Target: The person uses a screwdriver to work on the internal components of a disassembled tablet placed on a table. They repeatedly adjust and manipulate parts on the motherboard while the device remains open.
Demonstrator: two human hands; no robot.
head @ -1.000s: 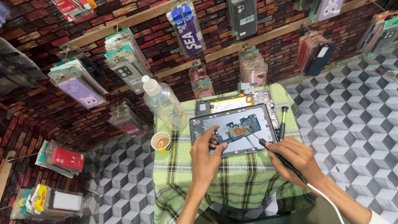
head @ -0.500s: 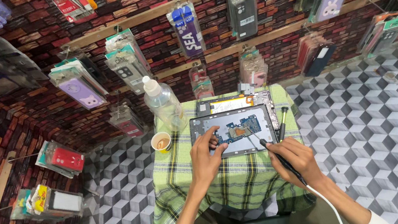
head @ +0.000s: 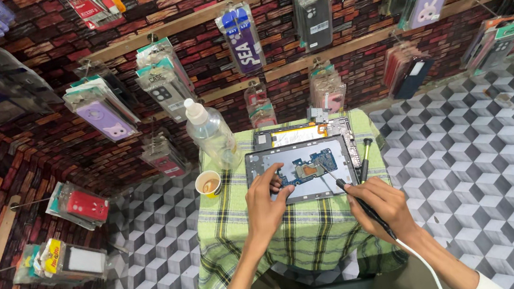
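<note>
While the left hand (head: 266,203) presses spread fingers on the opened tablet (head: 302,170), lying lengthwise across the checked table (head: 249,237), the right hand (head: 382,204) grips a corded iron (head: 354,194), tip angled up-left, apparently touching the blue board (head: 304,169).

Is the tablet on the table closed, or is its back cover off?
Open: the tablet lies flat with its blue circuit board and inner parts exposed.
</note>
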